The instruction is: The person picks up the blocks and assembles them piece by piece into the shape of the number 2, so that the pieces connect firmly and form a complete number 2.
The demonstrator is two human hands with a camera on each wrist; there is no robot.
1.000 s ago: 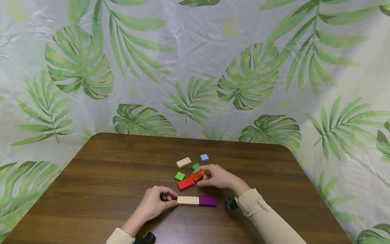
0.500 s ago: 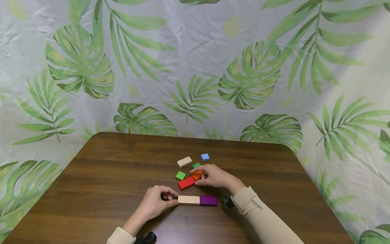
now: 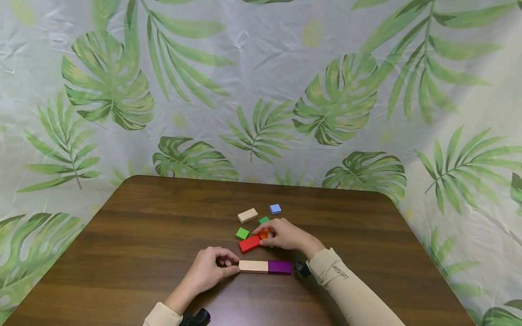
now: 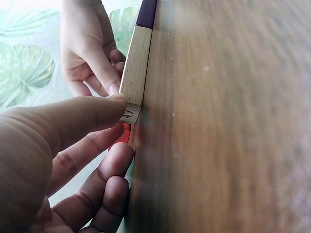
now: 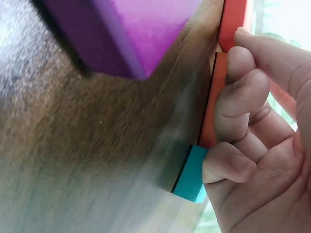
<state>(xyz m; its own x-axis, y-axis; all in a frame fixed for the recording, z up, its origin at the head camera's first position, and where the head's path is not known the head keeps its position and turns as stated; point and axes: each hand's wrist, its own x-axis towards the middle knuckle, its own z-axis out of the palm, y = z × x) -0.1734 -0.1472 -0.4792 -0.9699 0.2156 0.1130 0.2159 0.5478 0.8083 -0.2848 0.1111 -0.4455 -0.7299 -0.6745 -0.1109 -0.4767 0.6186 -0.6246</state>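
In the head view my left hand (image 3: 214,269) is at the left end of a plain wooden block (image 3: 253,266), which lies end to end with a purple block (image 3: 279,267). Thumb and index finger pinch that end, which bears the mark "49" in the left wrist view. My right hand (image 3: 287,234) reaches over a red block (image 3: 249,244), thumb at its right end and index finger at its far edge. Under the same hand lies an orange block (image 3: 263,233), mostly covered. The right wrist view shows its side, with a teal block (image 5: 191,174) against its end.
A light green block (image 3: 242,233), a darker green block (image 3: 264,220), a second plain wooden block (image 3: 247,216) and a small blue block (image 3: 275,209) lie farther back on the brown table (image 3: 163,217). Behind it hangs a leaf-patterned cloth (image 3: 265,90).
My right hand has shifted slightly left, from over the orange block to the red block's right end. The left hand stays at the plain block's end, and the blocks keep their arrangement.
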